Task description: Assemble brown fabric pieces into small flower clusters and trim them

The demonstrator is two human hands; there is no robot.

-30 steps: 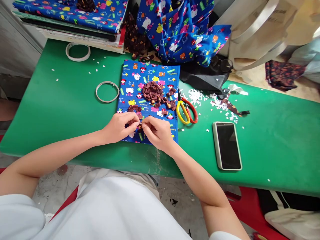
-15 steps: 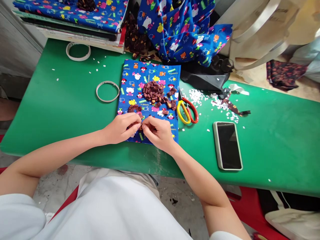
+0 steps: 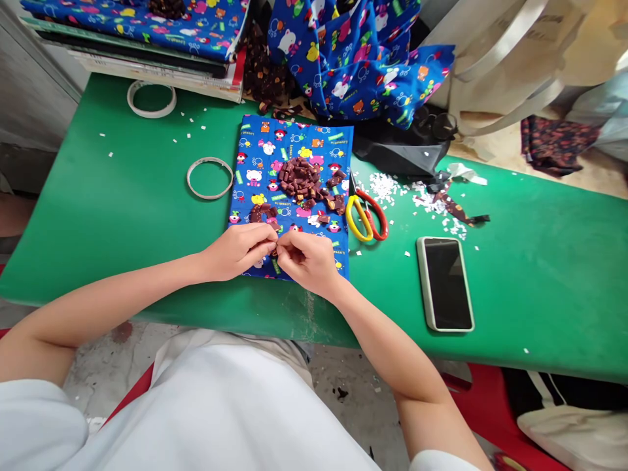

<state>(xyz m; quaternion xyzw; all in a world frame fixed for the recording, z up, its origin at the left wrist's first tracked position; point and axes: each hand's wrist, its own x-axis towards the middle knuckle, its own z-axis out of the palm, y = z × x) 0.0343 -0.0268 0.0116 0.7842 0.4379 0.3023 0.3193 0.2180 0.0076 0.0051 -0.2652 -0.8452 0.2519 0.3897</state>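
My left hand (image 3: pixel 245 250) and my right hand (image 3: pixel 311 260) meet over the lower part of a folded blue printed cloth (image 3: pixel 255 163). Both are closed in a pinch, fingertips nearly touching. What they pinch is too small and too hidden to name. Just beyond them on the cloth lies a pile of small dark brown patterned pieces (image 3: pixel 299 178). A few larger brown scraps (image 3: pixel 263 212) sit above my left fingers. Scissors (image 3: pixel 366 216) with one yellow and one red handle rest against the cloth's right edge.
A phone (image 3: pixel 446 284) lies on the green table (image 3: pixel 530 275) at right. White paper bits (image 3: pixel 385 188) are scattered behind the scissors. Two tape rings (image 3: pixel 210 178) lie at left. Stacked books (image 3: pixel 161 69), bunched blue fabric (image 3: pixel 363 72) and a black bag (image 3: pixel 397 154) line the back.
Both hands keep their pinch over the cloth, with only slight finger movement. The right fingers look a little more curled. The whole view has shifted slightly.
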